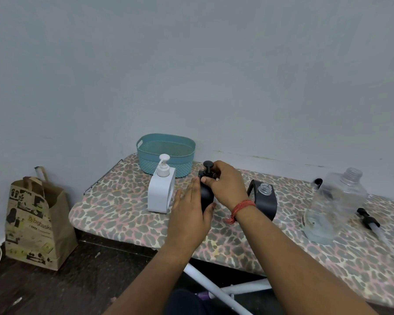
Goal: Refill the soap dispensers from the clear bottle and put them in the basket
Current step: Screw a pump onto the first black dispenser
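Observation:
A black soap dispenser (206,194) stands on the ironing board. My left hand (191,210) holds its body, fingers straight along the left side and thumb round the front. My right hand (223,183) grips its black pump head (208,165) at the neck. A white dispenser (160,192) with its pump on stands to the left. A second black dispenser (265,201) stands to the right with an open clear neck. The clear bottle (334,208) stands uncapped at the right. The teal basket (166,153) sits at the back, empty.
A loose black pump (369,220) with its tube lies at the board's right end, and a dark cap (318,181) lies behind the clear bottle. A brown paper bag (37,221) stands on the floor at the left. The wall is close behind the board.

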Demonstrator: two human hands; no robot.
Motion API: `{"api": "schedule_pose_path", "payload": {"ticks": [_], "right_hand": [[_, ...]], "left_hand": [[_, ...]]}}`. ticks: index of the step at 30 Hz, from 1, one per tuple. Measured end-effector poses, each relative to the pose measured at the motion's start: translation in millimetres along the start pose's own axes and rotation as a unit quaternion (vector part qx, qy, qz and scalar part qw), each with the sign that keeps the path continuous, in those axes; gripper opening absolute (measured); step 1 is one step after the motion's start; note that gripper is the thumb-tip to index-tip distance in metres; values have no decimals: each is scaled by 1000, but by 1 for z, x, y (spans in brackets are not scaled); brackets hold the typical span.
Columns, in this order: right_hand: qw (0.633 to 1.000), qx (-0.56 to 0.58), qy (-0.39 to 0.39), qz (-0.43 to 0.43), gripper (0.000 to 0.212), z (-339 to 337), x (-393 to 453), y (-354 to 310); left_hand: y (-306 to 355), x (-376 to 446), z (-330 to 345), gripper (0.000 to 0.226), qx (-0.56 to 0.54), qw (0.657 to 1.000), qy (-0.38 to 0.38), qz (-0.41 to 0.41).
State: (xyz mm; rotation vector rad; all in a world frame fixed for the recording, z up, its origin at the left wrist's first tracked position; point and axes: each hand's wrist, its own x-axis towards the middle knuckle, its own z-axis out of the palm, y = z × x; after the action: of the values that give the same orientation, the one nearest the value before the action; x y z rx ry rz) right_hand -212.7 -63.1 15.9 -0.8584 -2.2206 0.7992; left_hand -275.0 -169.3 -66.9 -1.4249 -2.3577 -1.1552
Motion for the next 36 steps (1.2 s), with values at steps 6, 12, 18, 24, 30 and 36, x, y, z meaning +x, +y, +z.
{"api": "schedule_pose_path", "payload": {"ticks": [6, 12, 18, 24, 30, 36], "right_hand": [[999, 8, 20, 24, 24, 5, 0, -2], [999, 4, 28, 18, 23, 7, -11, -5], [999, 10, 39, -26, 55, -19, -36, -7], [985, -106, 78, -108, 63, -62, -68, -3], [956, -240, 107, -130, 71, -105, -101, 5], [921, -344, 130, -128, 82, -151, -130, 15]], "left_hand": [[3, 0, -2, 78, -5, 1000, 3, -8], [7, 2, -5, 82, 15, 1000, -21, -15], [13, -5, -16, 83, 46, 998, -29, -7], [31, -24, -34, 82, 86, 994, 25, 60], [62, -38, -46, 82, 120, 986, 24, 111], [93, -45, -42, 83, 142, 979, -3, 144]]}}
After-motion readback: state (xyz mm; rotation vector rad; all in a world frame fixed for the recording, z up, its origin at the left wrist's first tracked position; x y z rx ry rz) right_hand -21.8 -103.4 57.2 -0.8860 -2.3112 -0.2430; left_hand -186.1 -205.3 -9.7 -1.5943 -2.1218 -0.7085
